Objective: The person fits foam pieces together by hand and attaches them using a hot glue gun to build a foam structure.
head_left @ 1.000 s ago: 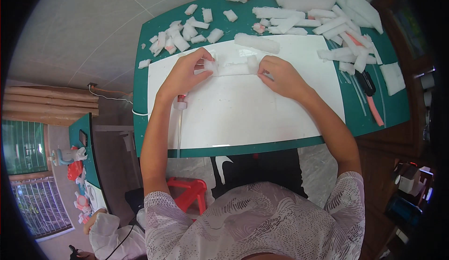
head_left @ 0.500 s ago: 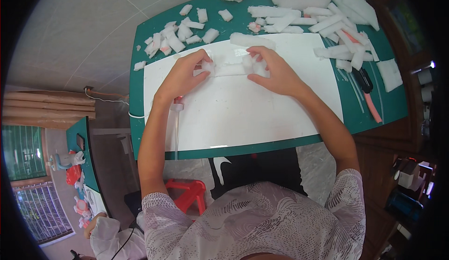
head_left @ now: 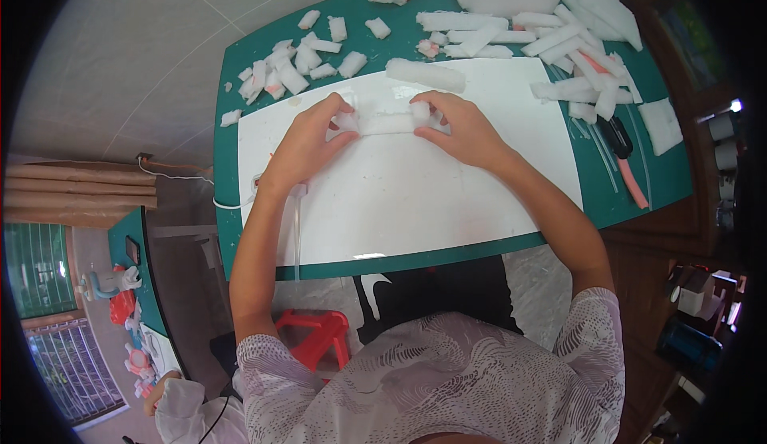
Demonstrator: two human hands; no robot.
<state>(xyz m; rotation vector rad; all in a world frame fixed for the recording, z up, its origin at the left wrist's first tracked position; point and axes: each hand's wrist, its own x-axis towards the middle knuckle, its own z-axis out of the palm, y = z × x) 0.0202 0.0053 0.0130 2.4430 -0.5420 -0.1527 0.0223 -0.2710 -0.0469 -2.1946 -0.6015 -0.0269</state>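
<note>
A short white foam block (head_left: 385, 118) lies on a white sheet (head_left: 415, 196) that covers a green cutting mat (head_left: 232, 228). My left hand (head_left: 307, 142) grips the block's left end with thumb and fingers. My right hand (head_left: 459, 128) grips its right end, with a small foam piece under the fingertips. Both hands press the block together at the sheet's far edge.
A longer foam bar (head_left: 425, 74) lies just beyond the hands. Several small foam chunks (head_left: 292, 69) sit at the far left, a heap of foam strips (head_left: 559, 45) at the far right. A black-and-pink knife (head_left: 621, 156) lies on the mat at right. A red stool (head_left: 315, 336) stands below.
My right hand has moved left along the block toward my left hand, and both now hold its ends closer together.
</note>
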